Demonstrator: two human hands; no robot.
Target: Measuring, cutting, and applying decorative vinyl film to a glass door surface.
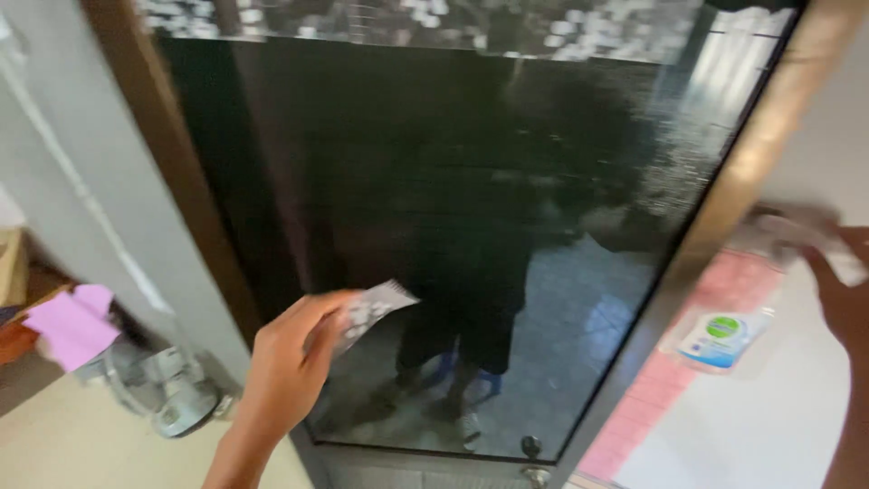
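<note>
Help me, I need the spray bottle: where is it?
In the head view it is at the far right, in the right hand, the spray bottle beside the door frame.

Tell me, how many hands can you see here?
2. The left hand is at lower centre, pressing a crumpled cloth to the dark glass door. The right hand is at the right edge, blurred, holding a spray bottle. None seem hidden.

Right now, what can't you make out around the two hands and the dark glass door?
- Head view: right hand, motion-blurred and cut by the right edge; what it grips is a pale smear.
- Left hand pinches a crumpled grey-white wipe; material unclear.
- Dark glass door panel: reflections hide what lies behind.
- Clear pump bottle: blurred.
</note>
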